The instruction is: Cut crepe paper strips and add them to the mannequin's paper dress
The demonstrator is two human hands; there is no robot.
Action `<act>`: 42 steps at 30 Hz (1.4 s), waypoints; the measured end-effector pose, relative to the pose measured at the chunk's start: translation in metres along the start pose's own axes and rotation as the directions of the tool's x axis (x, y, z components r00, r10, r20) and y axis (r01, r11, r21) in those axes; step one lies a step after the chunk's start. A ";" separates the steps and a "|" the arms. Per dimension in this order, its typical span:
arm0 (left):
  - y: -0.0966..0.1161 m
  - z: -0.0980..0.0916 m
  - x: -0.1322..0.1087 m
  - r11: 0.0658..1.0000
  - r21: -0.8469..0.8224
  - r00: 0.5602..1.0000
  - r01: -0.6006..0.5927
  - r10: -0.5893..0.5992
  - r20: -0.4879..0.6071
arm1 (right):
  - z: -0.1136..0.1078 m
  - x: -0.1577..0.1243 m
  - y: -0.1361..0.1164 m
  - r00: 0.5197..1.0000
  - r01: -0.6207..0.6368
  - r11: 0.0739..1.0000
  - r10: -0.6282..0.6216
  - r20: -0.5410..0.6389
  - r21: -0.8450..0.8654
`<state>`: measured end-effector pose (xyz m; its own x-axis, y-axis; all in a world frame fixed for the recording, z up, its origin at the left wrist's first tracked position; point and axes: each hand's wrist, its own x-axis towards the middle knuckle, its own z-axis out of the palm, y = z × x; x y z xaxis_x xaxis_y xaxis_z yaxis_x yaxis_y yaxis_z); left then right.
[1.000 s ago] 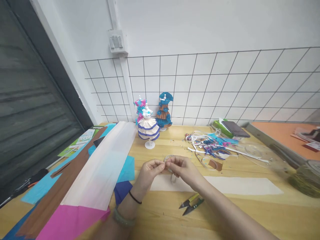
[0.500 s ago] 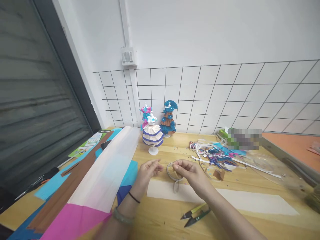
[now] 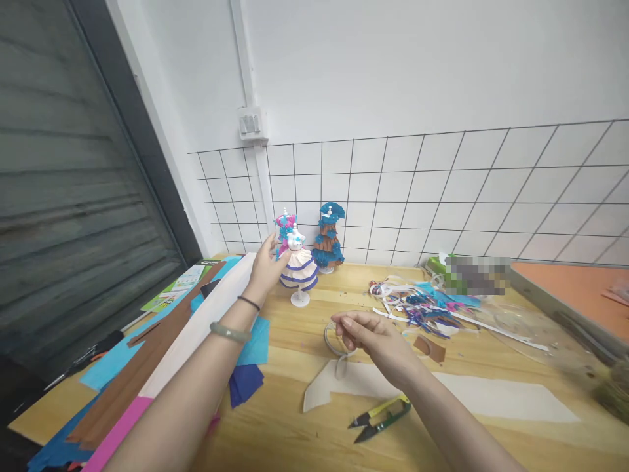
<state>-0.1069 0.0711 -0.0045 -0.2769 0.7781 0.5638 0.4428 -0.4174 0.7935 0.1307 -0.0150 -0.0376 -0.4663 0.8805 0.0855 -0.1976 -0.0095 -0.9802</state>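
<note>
My left hand (image 3: 268, 265) reaches to the small dress-form figure (image 3: 299, 265), which wears a white skirt with purple bands on a white round stand. Its thumb and fingers are apart, beside the figure's upper left; whether they touch it I cannot tell. My right hand (image 3: 366, 334) pinches a narrow roll of tape (image 3: 330, 342), whose loose end hangs in a loop. Beneath that hand lies a long cream paper strip (image 3: 501, 396), its left end folded up at an angle. Thread snips (image 3: 381, 419) with yellow and green handles rest just in front of the strip.
Behind the white figure stand a pink-and-blue one (image 3: 285, 226) and a teal-and-brown one (image 3: 329, 242). Crepe paper sheets (image 3: 162, 341) cover the table's left side. Paper scraps (image 3: 427, 305) are heaped at right, near an orange-topped surface (image 3: 565, 288). A wire grid (image 3: 393, 190) hangs behind.
My left hand has moved forward from beside the roll to the white figure. The strip's left end has shifted and now sits bent. My right hand keeps the roll at nearly the same place.
</note>
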 end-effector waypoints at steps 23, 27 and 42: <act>0.058 0.015 0.029 0.916 0.399 0.997 0.029 -0.058 0.060 | 0.002 -0.009 -0.021 0.991 0.104 0.993 -0.100 -0.093 0.046; 0.090 0.023 -0.001 0.883 0.468 1.000 -0.015 0.022 -0.011 | 0.008 -0.014 -0.027 0.977 0.158 0.985 -0.144 -0.159 0.077; 0.119 0.034 -0.048 0.940 0.340 0.995 -0.003 0.035 -0.091 | 0.011 -0.023 -0.035 0.957 0.242 0.953 -0.203 -0.208 0.181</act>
<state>-0.0119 0.0004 0.0547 -0.3373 0.7170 0.6100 0.7070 -0.2350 0.6671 0.1385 -0.0401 -0.0032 -0.2270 0.9429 0.2437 -0.4576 0.1176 -0.8814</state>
